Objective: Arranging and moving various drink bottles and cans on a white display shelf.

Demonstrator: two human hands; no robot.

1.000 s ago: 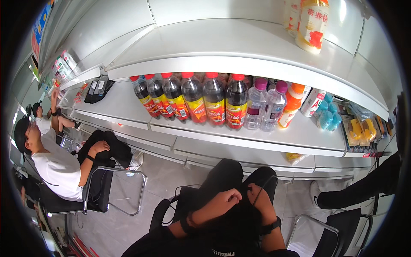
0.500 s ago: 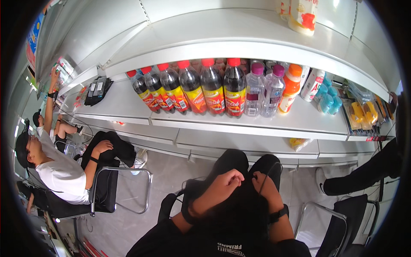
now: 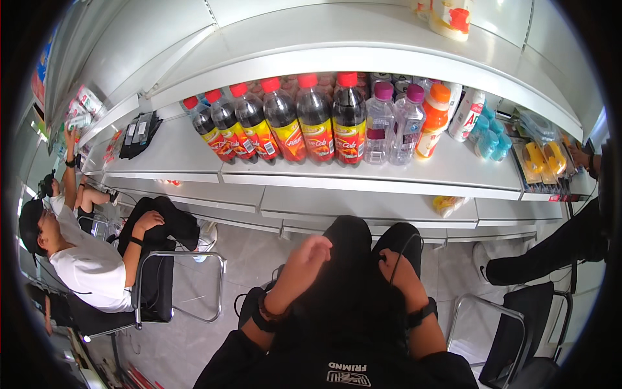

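Note:
I sit with my knees in black trousers [image 3: 353, 243] in front of a white shelf [image 3: 389, 178]. My left hand [image 3: 306, 258] hovers just above my left knee, holding nothing, with its fingers loosely bent and a dark band on the wrist. On my right thigh lies my right hand [image 3: 394, 267], curled around a thin black cable [image 3: 407, 245] that loops up over the knee. A black watch sits on that wrist. A row of dark cola bottles with red caps [image 3: 304, 126] stands on the shelf ahead.
Two clear bottles with purple caps [image 3: 392, 123], an orange bottle [image 3: 433, 120] and yellow packs [image 3: 541, 159] share the shelf. A person in a white shirt [image 3: 84, 262] sits on a chair at my left. Another person's black-trousered leg [image 3: 551, 249] and a metal chair [image 3: 512, 330] are at right.
My left hand has lifted off my knee and moved up and forward. My right hand stays on the thigh. The shelf looks closer and larger as my head shifted.

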